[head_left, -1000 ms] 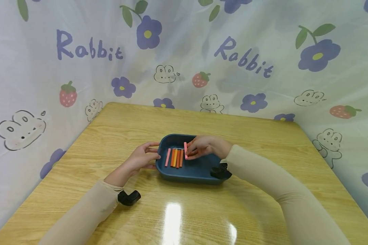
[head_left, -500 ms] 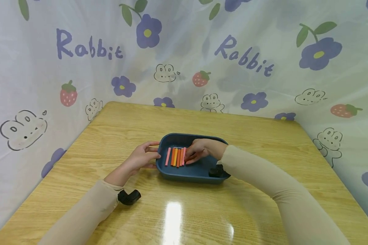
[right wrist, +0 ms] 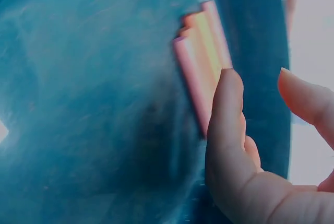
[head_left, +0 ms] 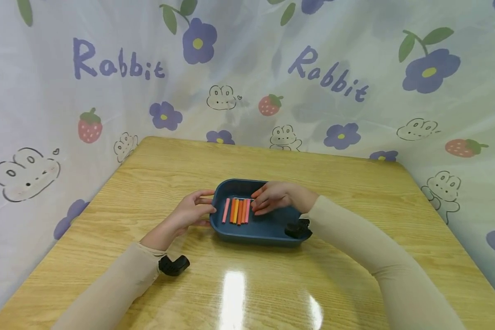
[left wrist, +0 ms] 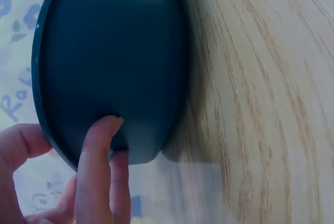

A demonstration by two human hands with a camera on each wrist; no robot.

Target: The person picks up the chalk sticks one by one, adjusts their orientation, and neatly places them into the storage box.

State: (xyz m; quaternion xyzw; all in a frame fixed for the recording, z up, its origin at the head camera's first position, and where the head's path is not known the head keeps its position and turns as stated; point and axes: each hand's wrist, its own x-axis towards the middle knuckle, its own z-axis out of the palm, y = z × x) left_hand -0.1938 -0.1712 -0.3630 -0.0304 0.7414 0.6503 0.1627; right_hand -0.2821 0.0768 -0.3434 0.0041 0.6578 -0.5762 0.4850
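A dark blue tray (head_left: 255,237) with rounded corners stands on the table. In its left half lie several slim coloured sticks (head_left: 235,211), like chalk, in pink, orange and yellow. Most sit side by side; one pink stick (head_left: 225,211) lies slightly apart on the left. My left hand (head_left: 189,210) touches the tray's left end, fingers spread along rim and outer wall, as the left wrist view shows too. My right hand (head_left: 278,197) hovers over the tray, fingertips just right of the rightmost pink stick (head_left: 247,211). Nothing shows between its thumb and fingers (right wrist: 225,109).
A wooden table (head_left: 334,183) extends around the tray on all sides. Behind and beside it hangs a white cloth (head_left: 247,55) printed with rabbits, flowers and strawberries. Black wrist cameras (head_left: 173,266) sit at both sleeves, the right one overlapping the tray's front corner.
My right hand has set a pink stick down at the right end of the row, let go and drawn back up and right. The left hand has stayed at the tray.
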